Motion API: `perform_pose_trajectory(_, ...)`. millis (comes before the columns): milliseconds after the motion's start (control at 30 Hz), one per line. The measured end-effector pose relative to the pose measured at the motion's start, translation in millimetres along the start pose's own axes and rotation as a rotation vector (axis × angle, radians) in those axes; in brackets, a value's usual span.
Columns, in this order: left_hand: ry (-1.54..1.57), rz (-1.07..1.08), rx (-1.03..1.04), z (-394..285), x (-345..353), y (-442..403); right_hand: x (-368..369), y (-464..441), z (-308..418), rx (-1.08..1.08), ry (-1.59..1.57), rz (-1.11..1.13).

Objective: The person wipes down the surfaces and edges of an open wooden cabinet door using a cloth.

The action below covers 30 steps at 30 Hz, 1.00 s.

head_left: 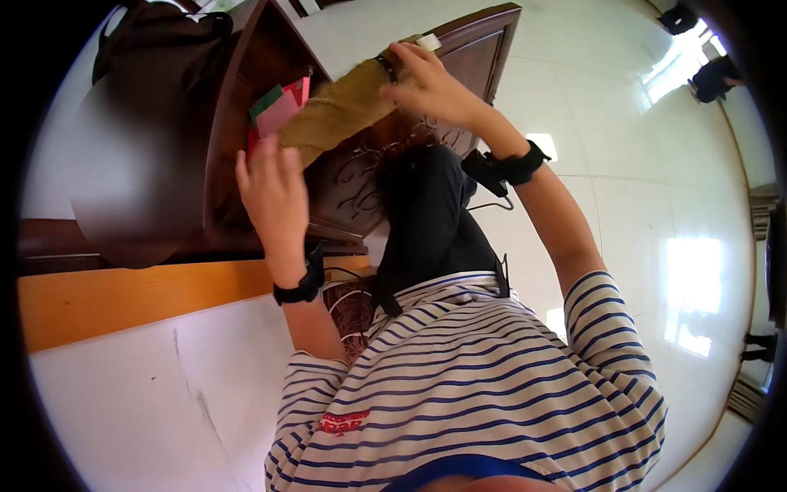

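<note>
A long piece of olive-brown cloth (336,113) slants across the front of the open cabinet, with a black strip (387,69) near its upper end and a small white piece (428,42) beyond that. My right hand (434,88) is closed on the upper end beside the black strip, fingers over the top and thumb below. At the lower end is my left hand (275,193), its fingers apart and slightly blurred; whether they touch the cloth is unclear. Behind the cloth, pink and green flat items (277,108) stand inside the dark wooden cabinet (234,123).
The carved cabinet door (484,49) stands open to the right. A dark bag (156,49) rests at upper left beside a brown rounded surface (135,180). My bent leg (426,205) is close below the door. Other people (715,78) appear at the far right.
</note>
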<state>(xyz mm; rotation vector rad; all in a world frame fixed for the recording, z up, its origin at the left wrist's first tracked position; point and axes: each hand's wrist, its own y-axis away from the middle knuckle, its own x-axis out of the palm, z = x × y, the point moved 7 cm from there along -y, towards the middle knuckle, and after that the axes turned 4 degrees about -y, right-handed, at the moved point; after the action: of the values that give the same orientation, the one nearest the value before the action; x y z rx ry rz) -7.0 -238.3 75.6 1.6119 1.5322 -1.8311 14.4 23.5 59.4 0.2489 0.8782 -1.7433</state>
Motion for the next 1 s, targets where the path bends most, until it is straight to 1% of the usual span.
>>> perform_pose_trajectory(33, -0.101, -0.044, 0.033, -6.0, 1.1, 3.5, 12.8, -2.2, 10.6, -0.281, 0.205, -0.088)
perform_pose_trajectory(67, -0.201, -0.086, 0.063, -8.0, 2.4, 7.1, 21.4, -0.5, -1.3, -0.291, 0.197, -0.084)
perform_pose_trajectory(100, -0.209, -0.084, 0.053, -2.0, 2.6, 7.2, 23.5, 6.1, 10.0, -0.335, 0.371, -0.122)
perform_pose_trajectory(133, -0.151, -0.108, 0.074, 1.6, 1.7, 8.3, 27.1, 12.2, 17.2, -0.373, 0.543, -0.159)
perform_pose_trajectory(167, -0.090, -0.133, 0.095, 4.5, 1.5, 9.2, 28.6, 8.7, 15.6, -0.428, 0.548, -0.219)
perform_pose_trajectory(200, -0.093, -0.125, 0.089, 6.3, 1.7, 6.0, 32.1, 4.1, 14.1, -0.427, 0.541, -0.211)
perform_pose_trajectory(267, -0.304, -0.252, 0.148, -3.8, -8.1, -6.2, 35.3, -3.4, 16.6, -0.471, 0.587, -0.246)
perform_pose_trajectory(300, -0.352, -0.275, 0.183, -8.1, -5.6, -13.0, 44.4, -10.3, 12.6, -0.457, 0.530, -0.179)
perform_pose_trajectory(333, -0.352, -0.267, 0.178, -7.2, 2.9, -15.9, 51.8, -11.0, 11.3, -0.455, 0.526, -0.171)
perform_pose_trajectory(400, -0.366, -0.273, 0.173, -4.6, 22.2, -15.0, 58.2, -10.3, 11.6, -0.450, 0.582, -0.266)
perform_pose_trajectory(433, -0.369, -0.345, 0.203, -5.3, 26.9, -10.4, 62.2, -8.5, 9.4, -0.439, 0.593, -0.280)
perform_pose_trajectory(467, -0.369, -0.339, 0.200, -1.7, 36.4, -7.1, 70.7, -5.9, 6.5, -0.437, 0.591, -0.274)
perform_pose_trajectory(533, -0.438, -0.477, 0.238, -1.1, 45.9, 4.7, 79.6, 0.2, -3.7, -0.316, 0.426, -0.383)
perform_pose_trajectory(567, -0.353, -0.478, 0.201, 2.1, 51.1, 8.3, 86.8, 7.9, -3.6, -0.309, 0.371, -0.390)
perform_pose_trajectory(600, -0.347, -0.470, 0.204, 2.4, 55.6, 12.4, 99.7, 15.3, -4.6, -0.299, 0.374, -0.387)
perform_pose_trajectory(667, -0.370, -0.453, 0.173, 4.0, 64.2, 17.9, 119.6, 23.5, -12.6, -0.197, 0.313, -0.418)
perform_pose_trajectory(700, -0.366, -0.448, 0.174, 6.3, 71.0, 23.0, 124.6, 26.5, -6.2, -0.148, 0.338, -0.403)
perform_pose_trajectory(767, -0.237, -0.448, 0.209, 12.5, 86.2, 40.3, 130.1, 30.8, 0.9, -0.114, 0.275, -0.484)
perform_pose_trajectory(800, -0.235, -0.445, 0.209, 15.5, 93.5, 49.5, 129.1, 34.9, 5.2, -0.103, 0.270, -0.539)
perform_pose_trajectory(833, -0.178, -0.374, 0.217, 19.6, 105.1, 58.0, 131.1, 40.9, 6.5, -0.102, 0.271, -0.540)
perform_pose_trajectory(867, -0.120, -0.305, 0.226, 22.7, 117.7, 67.6, 132.6, 46.9, 3.3, -0.095, 0.152, -0.525)
perform_pose_trajectory(900, -0.014, -0.177, 0.179, 31.7, 138.2, 81.3, 133.9, 51.3, -3.1, -0.087, 0.041, -0.517)
perform_pose_trajectory(933, 0.100, -0.052, 0.142, 37.8, 158.5, 92.9, 138.9, 54.2, -12.0, -0.124, -0.059, -0.556)
perform_pose_trajectory(967, 0.106, 0.038, 0.227, 32.0, 169.8, 100.9, 155.2, 56.7, -19.0, 0.065, 0.004, -0.380)
perform_pose_trajectory(1000, 0.108, 0.132, 0.309, 26.4, 179.4, 114.1, 177.1, 67.4, -31.0, -0.013, 0.075, -0.296)
